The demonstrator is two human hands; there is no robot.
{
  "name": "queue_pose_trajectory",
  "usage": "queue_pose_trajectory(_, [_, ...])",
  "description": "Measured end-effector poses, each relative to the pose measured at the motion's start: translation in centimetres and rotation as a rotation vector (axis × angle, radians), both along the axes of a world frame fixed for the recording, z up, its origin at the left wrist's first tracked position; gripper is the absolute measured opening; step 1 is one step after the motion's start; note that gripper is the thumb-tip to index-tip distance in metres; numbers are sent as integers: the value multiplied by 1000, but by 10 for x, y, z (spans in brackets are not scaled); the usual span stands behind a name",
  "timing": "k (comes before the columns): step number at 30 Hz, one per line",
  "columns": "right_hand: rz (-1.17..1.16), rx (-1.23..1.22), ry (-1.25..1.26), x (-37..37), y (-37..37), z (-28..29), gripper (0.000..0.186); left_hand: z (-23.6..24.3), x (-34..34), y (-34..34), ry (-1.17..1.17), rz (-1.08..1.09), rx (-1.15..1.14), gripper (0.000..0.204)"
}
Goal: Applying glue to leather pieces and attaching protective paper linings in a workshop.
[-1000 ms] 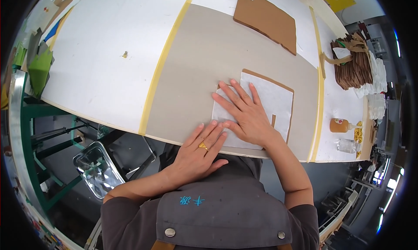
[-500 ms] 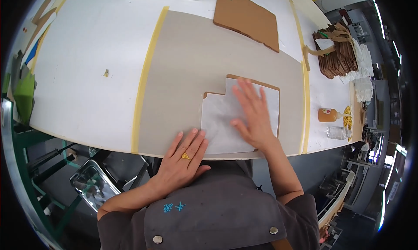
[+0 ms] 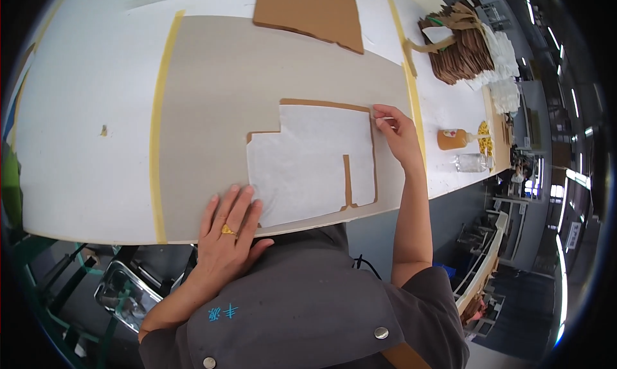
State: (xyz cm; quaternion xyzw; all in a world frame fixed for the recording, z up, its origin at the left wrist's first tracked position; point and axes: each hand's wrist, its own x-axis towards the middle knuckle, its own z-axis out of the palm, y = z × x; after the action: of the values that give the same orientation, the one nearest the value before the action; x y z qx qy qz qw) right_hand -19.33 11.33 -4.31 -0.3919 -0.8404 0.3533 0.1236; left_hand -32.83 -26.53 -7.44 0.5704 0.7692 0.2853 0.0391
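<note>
A white sheet (image 3: 302, 163), backed by a brown piece (image 3: 324, 103) showing along its edges and in a narrow slot, lies on a grey board (image 3: 212, 80). My left hand (image 3: 228, 234) rests flat, fingers out, at the sheet's lower left edge and the board beside it, wearing a gold ring. At the sheet's upper right corner, my right hand (image 3: 398, 137) has thumb and fingertips drawn together; whether they grip the edge or something small is unclear.
Another brown piece (image 3: 305, 15) lies beyond. Yellow tape strips (image 3: 164, 125) border the board. At right are stacked brown pieces (image 3: 453, 54), an orange-filled bottle (image 3: 452, 138), a clear container (image 3: 469, 163) and small yellow bits (image 3: 485, 132). A metal tray (image 3: 125, 292) sits below the table's left.
My right hand has left the middle of the white sheet for its upper right corner, its spread fingers now drawn together. My left hand stays near the lower left edge. The view has shifted.
</note>
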Motion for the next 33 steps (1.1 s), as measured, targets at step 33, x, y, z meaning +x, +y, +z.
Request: queue_pose_trajectory(33, [216, 150, 107, -15, 5, -13, 11, 19, 11, 43, -1, -1, -72, 54])
